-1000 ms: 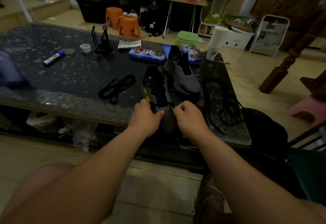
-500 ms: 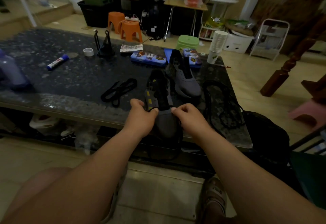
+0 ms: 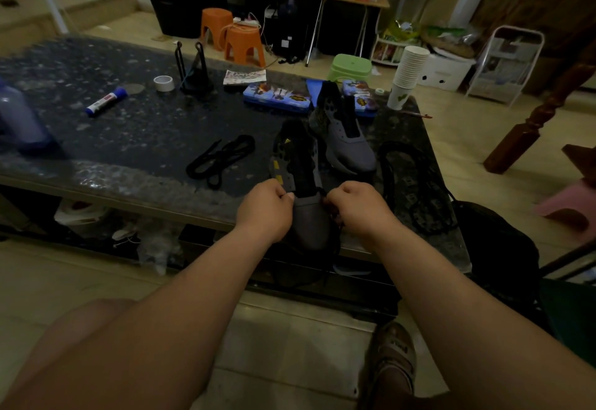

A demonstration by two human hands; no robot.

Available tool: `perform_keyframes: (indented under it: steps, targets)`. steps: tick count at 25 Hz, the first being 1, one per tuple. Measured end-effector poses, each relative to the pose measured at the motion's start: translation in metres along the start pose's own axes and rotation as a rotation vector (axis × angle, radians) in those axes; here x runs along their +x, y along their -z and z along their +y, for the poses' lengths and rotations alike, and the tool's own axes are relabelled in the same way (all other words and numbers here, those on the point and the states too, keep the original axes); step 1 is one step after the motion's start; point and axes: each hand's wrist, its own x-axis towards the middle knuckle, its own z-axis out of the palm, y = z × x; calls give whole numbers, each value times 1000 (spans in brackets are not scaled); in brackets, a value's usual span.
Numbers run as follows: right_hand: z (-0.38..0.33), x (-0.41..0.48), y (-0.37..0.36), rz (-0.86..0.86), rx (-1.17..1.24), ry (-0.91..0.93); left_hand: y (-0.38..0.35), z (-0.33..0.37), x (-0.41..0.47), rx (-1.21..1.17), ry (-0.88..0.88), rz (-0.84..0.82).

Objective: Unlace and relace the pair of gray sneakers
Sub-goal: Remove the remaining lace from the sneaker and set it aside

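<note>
As hands (image 3: 264, 211) (image 3: 358, 206) seemingly pinch lace (image 3: 336, 229) on the near sneaker (image 3: 309, 222), another sneaker (image 3: 350, 148) stands behind.

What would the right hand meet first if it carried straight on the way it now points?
Most likely the near gray sneaker, whose front lies directly ahead of the right hand's curled fingers, though depth is unclear.

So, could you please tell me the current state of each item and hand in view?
Nearer gray sneaker with yellow marks: upright, toe toward the person, mostly unlaced.
Farther gray sneaker: upright, laceless.
Black lace in nearer sneaker: gripped on both sides.
Loose black lace: bunched, unthreaded.
Left hand: pinches the sneaker's lace.
Right hand: grips the sneaker's lace.
White paper cups: stacked upright.
Blue-capped white glue stick: capped, lying flat.
</note>
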Motion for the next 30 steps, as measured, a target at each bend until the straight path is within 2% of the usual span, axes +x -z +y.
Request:
perform_keyframes:
  steps: [3, 5, 7, 8, 10, 12, 15, 18, 22, 26, 28, 30]
  targets:
    - [14, -14, 5, -174, 416, -70, 6, 1, 5, -98, 53, -57]
    - [17, -16, 7, -195, 501, -89, 19, 7, 6, -353, 146, -144]
    - [13, -14, 8, -188, 510, -104, 37, 7, 3, -648, 276, -371]
    - [10, -14, 7, -176, 493, -122, 43, 4, 2, -700, 295, -455]
    - [4, -15, 4, -125, 356, -152, 44, -2, 0, -555, 218, -446]
    - [0, -15, -4, -48, 105, -121, 31, -1, 0, -316, 118, -307]
    - [-6, -10, -13, 68, -198, 24, 13, 7, -8, -47, 15, -51]
    - [-10, -3, -16, 97, -333, 66, 4, 1, -7, 52, -51, -21]
    - [-10, -3, -12, 64, -318, 47, 11, 6, -3, -20, -14, -99]
    - [-10, -6, -7, 42, -259, 19, 48, 2, -2, -584, 149, -488]
    - [-14, -9, -3, 6, -68, -57, 48, -2, -8, -611, 133, -512]
    - [-19, -13, 4, -67, 306, -182, 35, -1, -12, -468, 68, -445]
